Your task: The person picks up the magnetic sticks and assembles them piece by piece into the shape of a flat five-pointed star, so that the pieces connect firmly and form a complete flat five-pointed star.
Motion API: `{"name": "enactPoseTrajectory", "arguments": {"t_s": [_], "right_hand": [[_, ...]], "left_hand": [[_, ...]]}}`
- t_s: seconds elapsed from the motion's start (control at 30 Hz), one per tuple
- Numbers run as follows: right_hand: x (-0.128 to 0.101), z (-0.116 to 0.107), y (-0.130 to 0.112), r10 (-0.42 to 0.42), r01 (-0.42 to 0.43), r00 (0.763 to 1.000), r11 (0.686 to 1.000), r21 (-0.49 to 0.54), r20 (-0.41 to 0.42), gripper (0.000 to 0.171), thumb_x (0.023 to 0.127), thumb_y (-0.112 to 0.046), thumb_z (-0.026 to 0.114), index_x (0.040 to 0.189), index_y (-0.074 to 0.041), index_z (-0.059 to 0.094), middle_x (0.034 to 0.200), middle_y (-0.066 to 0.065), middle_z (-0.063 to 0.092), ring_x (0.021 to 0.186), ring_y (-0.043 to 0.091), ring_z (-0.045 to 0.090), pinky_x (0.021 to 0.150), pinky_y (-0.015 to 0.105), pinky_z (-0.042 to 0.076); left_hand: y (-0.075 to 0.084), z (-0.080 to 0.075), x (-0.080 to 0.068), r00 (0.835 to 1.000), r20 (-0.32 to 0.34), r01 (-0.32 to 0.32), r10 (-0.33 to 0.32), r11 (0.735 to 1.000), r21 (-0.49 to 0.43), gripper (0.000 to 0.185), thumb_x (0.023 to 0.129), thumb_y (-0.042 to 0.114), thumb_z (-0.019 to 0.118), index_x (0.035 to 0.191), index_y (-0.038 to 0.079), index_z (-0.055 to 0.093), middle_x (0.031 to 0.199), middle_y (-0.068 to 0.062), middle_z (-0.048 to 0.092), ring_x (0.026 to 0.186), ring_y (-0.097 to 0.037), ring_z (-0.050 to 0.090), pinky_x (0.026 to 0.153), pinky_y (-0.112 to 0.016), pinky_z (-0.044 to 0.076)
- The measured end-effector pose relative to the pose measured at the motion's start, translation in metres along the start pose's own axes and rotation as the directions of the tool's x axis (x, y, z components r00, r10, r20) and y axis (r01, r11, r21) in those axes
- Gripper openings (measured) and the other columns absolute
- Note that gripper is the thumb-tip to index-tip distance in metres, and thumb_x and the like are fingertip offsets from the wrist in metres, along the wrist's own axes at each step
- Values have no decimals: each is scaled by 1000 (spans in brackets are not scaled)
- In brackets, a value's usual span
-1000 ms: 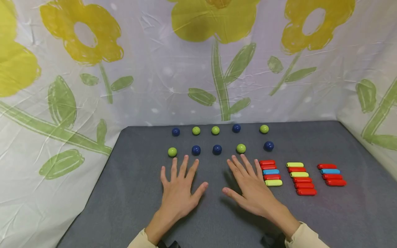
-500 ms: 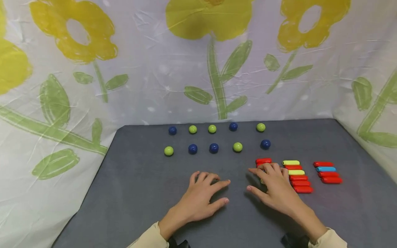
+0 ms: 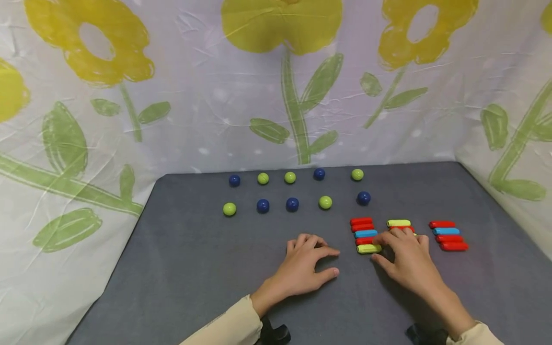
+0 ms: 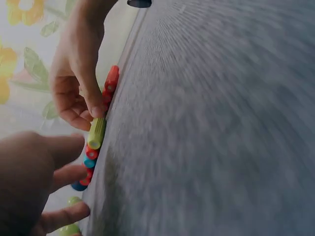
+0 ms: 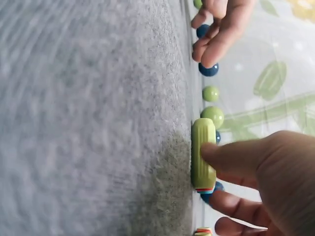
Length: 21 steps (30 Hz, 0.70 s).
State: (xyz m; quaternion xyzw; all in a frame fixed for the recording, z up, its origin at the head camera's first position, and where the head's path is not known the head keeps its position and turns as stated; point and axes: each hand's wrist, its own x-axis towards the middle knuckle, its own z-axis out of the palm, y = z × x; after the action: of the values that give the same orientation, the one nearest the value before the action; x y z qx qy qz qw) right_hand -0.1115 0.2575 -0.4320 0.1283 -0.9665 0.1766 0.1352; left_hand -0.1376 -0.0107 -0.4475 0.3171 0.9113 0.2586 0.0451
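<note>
Both hands have left their flat, spread rest near the balls and drawn rightward and nearer to the person; by the look of it, the work has turned to the capsule stacks.

The left hand (image 3: 304, 266) now rests on the grey felt-covered table (image 3: 194, 268) with its fingers loosely curled and nothing in its grip, thumb stretched toward the right. Just beside it lies the left-hand stack of glossy plastic capsules (image 3: 364, 235), red, blue and yellow-green.

The right hand (image 3: 407, 261) has come onto the stacks: its thumb (image 5: 221, 152) presses the side of the yellow-green capsule (image 3: 369, 248) at the stack's near end, while its curled fingers lie over the middle stack (image 3: 398, 223). The capsule sits on the table, touched, not clasped or lifted.
</note>
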Motion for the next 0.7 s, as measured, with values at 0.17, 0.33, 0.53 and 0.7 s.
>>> {"name": "enactPoseTrajectory", "arguments": {"t_s": [0.17, 0.33, 0.53, 0.7], "right_hand": [[0, 5, -6, -43, 42, 999, 999, 21, 22, 29, 74, -13, 89, 92, -24, 70, 82, -12, 62, 84, 13, 50, 74, 40, 22], [1, 15, -22, -111, 108, 992, 992, 67, 58, 30, 74, -14, 90, 93, -27, 71, 84, -14, 62, 82, 8, 48, 73, 35, 23], [7, 25, -45, -200, 191, 978, 972, 133, 60, 31, 74, -14, 90, 92, -30, 72, 84, -16, 62, 86, 7, 54, 77, 34, 25], [13, 31, -60, -236, 218, 968, 960, 175, 89, 28, 77, -15, 89, 94, -30, 73, 86, -17, 63, 84, 6, 53, 78, 34, 27]], "left_hand": [[3, 4, 4, 998, -43, 41, -42, 999, -12, 36, 93, 48, 70, 127, 34, 71, 107, 8, 60, 97, -10, 41, 82, -35, 26], [3, 6, 3, 997, -52, 48, -48, 999, 1, 36, 88, 48, 76, 120, 31, 75, 95, 8, 62, 83, -7, 37, 74, -30, 23], [-2, 5, -1, 996, -73, 49, -48, 999, 15, 29, 84, 46, 80, 109, 32, 76, 89, 9, 62, 77, -5, 37, 72, -26, 25], [-9, 0, -6, 993, -103, 59, -58, 998, 9, 22, 82, 44, 83, 97, 31, 74, 80, 10, 55, 75, -5, 35, 70, -26, 25]]}}
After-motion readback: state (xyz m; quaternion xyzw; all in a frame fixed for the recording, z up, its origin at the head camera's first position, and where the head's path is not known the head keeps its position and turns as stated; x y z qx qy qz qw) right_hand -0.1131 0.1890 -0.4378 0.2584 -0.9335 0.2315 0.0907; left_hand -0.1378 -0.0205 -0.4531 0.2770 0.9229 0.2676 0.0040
